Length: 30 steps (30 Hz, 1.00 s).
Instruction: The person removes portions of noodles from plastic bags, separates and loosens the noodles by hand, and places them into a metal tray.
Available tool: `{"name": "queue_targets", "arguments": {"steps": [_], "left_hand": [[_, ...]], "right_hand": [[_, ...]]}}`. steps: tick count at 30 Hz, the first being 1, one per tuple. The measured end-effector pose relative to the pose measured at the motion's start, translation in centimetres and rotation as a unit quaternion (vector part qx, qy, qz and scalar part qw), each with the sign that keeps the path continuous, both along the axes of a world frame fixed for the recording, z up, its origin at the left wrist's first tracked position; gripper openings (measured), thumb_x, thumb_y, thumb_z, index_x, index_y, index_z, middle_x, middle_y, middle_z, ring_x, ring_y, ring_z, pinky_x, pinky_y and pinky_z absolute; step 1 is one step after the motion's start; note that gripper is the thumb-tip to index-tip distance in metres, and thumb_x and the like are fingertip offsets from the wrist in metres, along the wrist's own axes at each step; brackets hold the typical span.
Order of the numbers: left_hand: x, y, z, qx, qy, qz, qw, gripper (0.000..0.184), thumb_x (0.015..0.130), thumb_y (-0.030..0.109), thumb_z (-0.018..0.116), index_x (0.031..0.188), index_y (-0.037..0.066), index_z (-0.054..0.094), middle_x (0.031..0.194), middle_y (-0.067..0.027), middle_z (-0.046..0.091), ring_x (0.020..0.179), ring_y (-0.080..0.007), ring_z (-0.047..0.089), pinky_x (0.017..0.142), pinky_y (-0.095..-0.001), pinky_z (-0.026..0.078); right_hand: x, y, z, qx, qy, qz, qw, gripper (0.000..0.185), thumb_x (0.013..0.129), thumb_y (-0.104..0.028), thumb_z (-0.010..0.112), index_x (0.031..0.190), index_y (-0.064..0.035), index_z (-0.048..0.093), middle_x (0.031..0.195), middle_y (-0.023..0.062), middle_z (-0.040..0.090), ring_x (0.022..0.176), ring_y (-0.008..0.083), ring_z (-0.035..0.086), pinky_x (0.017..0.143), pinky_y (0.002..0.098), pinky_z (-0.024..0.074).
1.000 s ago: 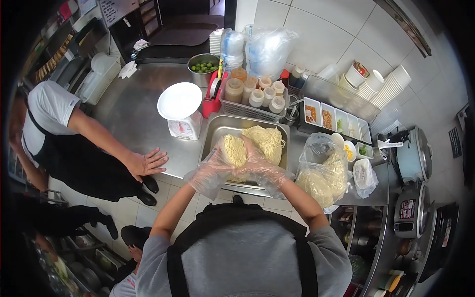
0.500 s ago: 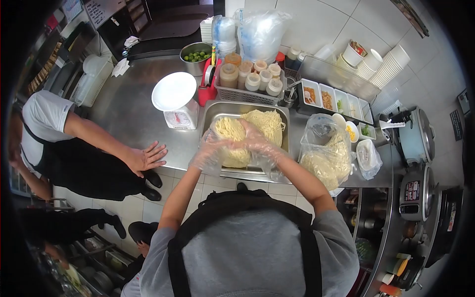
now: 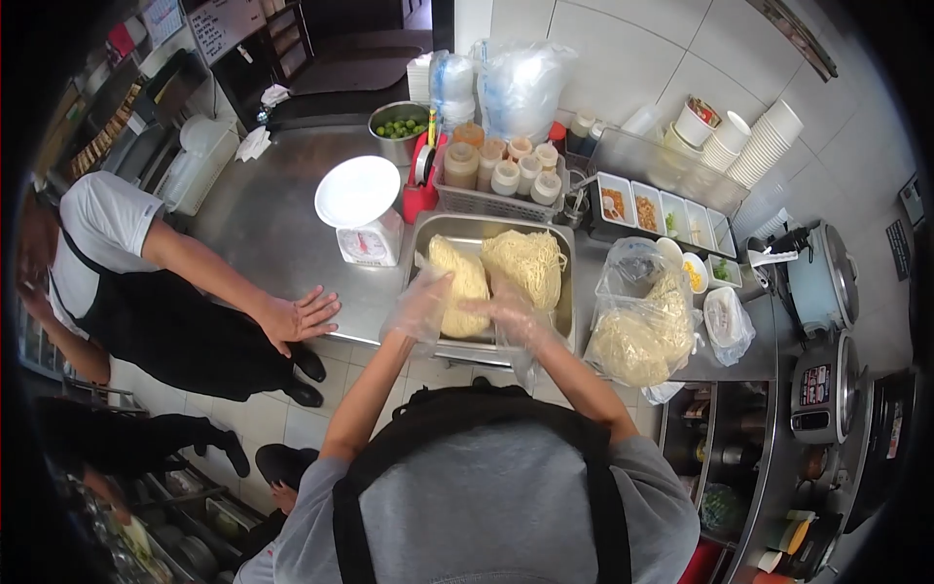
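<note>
My left hand (image 3: 420, 304), in a clear plastic glove, presses on the left side of a bundle of pale yellow noodles (image 3: 458, 282). My right hand (image 3: 516, 313), gloved the same way, has its fingers against the bundle's lower right side. Between them the two hands grip the bundle over a steel tray (image 3: 422, 230). A second heap of noodles (image 3: 525, 263) lies in the tray's right half. Some fingertips are hidden by the gloves and the noodles.
Left of the tray stands a kitchen scale (image 3: 370, 238). Behind it is a basket of sauce bottles (image 3: 501, 202). On the right lie bagged noodles (image 3: 637, 321) and a topping container (image 3: 662, 209). A co-worker's hand (image 3: 297, 316) rests at the counter's left edge.
My hands have moved apart to the two sides of the noodle bundle, which now shows longer and less covered. The camera view has shifted slightly.
</note>
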<state>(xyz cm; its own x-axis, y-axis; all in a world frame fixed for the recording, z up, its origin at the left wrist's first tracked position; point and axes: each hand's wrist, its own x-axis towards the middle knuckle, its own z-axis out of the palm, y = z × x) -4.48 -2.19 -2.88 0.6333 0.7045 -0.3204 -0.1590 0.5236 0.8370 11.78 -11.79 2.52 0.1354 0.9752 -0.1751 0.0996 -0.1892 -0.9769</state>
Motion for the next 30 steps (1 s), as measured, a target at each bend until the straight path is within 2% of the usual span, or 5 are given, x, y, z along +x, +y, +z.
{"name": "queue_targets", "arguments": {"steps": [2,6,12,18,30], "left_hand": [[-0.7,2.7,-6.3,0.211,0.015,0.006,0.977,0.035,0.095,0.021,0.052,0.122,-0.001,0.052,0.116,-0.0119,0.060,0.101,-0.0200,0.061,0.087,-0.0338,0.050],[-0.6,0.6,0.7,-0.078,-0.100,0.048,0.991,0.037,0.093,0.021,0.053,0.120,-0.004,0.052,0.113,-0.0134,0.062,0.101,-0.0219,0.062,0.088,-0.0352,0.050],[0.1,1.1,0.3,-0.122,-0.103,0.011,0.987,0.042,0.090,0.017,0.057,0.125,-0.003,0.048,0.116,-0.0129,0.061,0.105,-0.0230,0.061,0.093,-0.0344,0.049],[-1.4,-0.5,1.3,0.098,-0.171,-0.136,0.971,0.065,0.085,0.008,0.059,0.141,-0.001,0.028,0.136,-0.0106,0.045,0.124,-0.0188,0.045,0.105,-0.0329,0.036],[0.9,1.1,-2.2,0.009,-0.101,-0.126,0.987,0.069,0.080,0.000,0.060,0.141,0.001,0.029,0.133,-0.0117,0.046,0.120,-0.0197,0.046,0.103,-0.0325,0.037]], "right_hand": [[-0.3,0.4,-4.2,0.120,-0.063,-0.035,0.990,0.101,0.060,-0.025,0.087,0.141,0.0004,0.032,0.138,0.0198,0.039,0.129,0.0291,0.038,0.107,0.0383,0.0315],[-0.4,-0.9,-1.7,0.147,-0.305,-0.019,0.941,0.106,0.054,-0.037,0.088,0.136,0.0048,0.036,0.129,0.0248,0.045,0.123,0.0382,0.042,0.106,0.0428,0.0323],[-2.6,-0.2,-0.5,0.057,-0.414,-0.059,0.907,0.122,0.047,-0.038,0.091,0.141,0.0024,0.024,0.132,0.0241,0.038,0.126,0.0370,0.037,0.107,0.0418,0.0312],[-2.1,-0.2,-0.4,0.119,0.030,-0.037,0.992,0.136,0.043,-0.028,0.094,0.145,-0.0008,0.008,0.138,0.0195,0.035,0.131,0.0303,0.034,0.109,0.0389,0.0293],[0.6,0.2,-3.9,0.032,-0.077,-0.033,0.996,0.136,0.044,-0.025,0.094,0.144,0.0029,0.006,0.137,0.0190,0.038,0.132,0.0296,0.034,0.110,0.0382,0.0287]]}}
